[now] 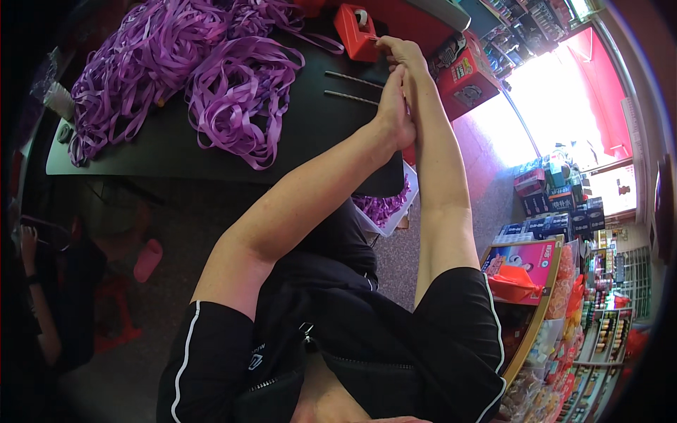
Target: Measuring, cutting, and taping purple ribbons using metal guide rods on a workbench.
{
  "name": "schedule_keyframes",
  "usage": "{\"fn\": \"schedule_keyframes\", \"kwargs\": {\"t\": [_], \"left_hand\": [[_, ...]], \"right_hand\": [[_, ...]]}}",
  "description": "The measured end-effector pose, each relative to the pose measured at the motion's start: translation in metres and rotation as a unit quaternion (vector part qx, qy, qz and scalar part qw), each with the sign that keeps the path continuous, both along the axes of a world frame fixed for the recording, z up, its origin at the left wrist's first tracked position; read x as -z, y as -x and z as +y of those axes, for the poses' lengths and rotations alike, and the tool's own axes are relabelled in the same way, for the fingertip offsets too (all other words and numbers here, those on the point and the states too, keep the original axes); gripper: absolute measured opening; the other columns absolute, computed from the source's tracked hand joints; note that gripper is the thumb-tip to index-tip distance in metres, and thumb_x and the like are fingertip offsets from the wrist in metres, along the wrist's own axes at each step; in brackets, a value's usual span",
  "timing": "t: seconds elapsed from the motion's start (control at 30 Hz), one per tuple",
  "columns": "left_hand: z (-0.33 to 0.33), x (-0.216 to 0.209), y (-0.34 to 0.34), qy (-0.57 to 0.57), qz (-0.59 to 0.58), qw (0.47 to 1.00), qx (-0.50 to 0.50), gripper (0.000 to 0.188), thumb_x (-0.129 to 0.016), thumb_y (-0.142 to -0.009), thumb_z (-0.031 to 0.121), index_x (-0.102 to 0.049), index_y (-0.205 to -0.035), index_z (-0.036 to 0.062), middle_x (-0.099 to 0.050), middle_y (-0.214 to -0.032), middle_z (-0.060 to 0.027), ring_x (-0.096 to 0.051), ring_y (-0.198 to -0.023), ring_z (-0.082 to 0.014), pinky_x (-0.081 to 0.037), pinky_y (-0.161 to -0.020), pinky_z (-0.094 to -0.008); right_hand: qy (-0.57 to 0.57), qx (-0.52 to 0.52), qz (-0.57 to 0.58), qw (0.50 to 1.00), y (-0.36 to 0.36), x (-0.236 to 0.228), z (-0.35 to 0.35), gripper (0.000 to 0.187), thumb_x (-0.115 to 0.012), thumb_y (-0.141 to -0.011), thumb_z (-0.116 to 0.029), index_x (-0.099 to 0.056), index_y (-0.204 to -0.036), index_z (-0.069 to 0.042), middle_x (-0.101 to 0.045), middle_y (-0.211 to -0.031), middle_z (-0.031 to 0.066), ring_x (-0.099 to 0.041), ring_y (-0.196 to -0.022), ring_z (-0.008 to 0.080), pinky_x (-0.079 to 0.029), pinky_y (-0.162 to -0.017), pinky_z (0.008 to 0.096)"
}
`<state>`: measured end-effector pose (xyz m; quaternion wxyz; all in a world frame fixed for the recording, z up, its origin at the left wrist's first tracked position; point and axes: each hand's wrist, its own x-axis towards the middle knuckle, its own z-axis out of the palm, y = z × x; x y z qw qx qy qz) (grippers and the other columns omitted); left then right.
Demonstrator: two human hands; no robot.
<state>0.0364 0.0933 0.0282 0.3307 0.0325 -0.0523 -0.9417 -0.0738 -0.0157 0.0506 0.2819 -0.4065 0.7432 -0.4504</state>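
My right hand (403, 55) reaches to the far edge of the black table (324, 151), at a red tape dispenser (357, 44) with a pale roll in it. Its fingers are bent together at the dispenser's front end; whatever they pinch is too small to make out. Just below, my left hand (396, 113) lies against my right wrist, its fingers stretched out and nothing visible in them. Two thin metal rods (352, 79) lie side by side left of my hands. Farther left, a loose bundle of purple ribbon (240, 102) rests beside a larger purple ribbon heap (151, 60).
A white bin (411, 185) of purple ribbon stands under the table's right corner. Right of my hands is a red box (465, 77). Stacked cartons (557, 204) and a display case (529, 282) stand at right. Another person's hand (28, 243) shows at far left, near a pink slipper (147, 261).
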Motion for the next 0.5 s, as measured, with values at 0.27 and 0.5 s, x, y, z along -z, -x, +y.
{"fn": "schedule_keyframes", "kwargs": {"t": [0.27, 0.5], "left_hand": [[0.001, 0.000, -0.004, 0.002, 0.006, 1.000, 0.013, 0.056, -0.049, -0.086, 0.057, -0.053, -0.104, 0.0040, -0.058, -0.098, -0.0124, -0.057, -0.097, -0.0282, -0.045, -0.090, -0.0441], [-0.005, 0.002, -0.004, 0.005, -0.014, 1.000, 0.024, 0.063, -0.050, -0.086, 0.058, -0.044, -0.119, 0.0047, -0.050, -0.115, -0.0190, -0.052, -0.107, -0.0331, -0.040, -0.095, -0.0479]], "right_hand": [[0.027, 0.002, 0.112, 0.993, -0.003, 0.002, -0.004, 0.028, -0.071, -0.060, -0.025, -0.069, -0.069, 0.001, -0.062, -0.062, 0.0109, -0.059, -0.061, 0.0226, -0.046, -0.059, 0.0362], [0.005, -0.048, 0.319, 0.947, -0.001, 0.003, -0.005, 0.025, -0.069, -0.067, -0.030, -0.073, -0.075, -0.007, -0.068, -0.071, 0.0108, -0.064, -0.072, 0.0231, -0.051, -0.068, 0.0328]]}}
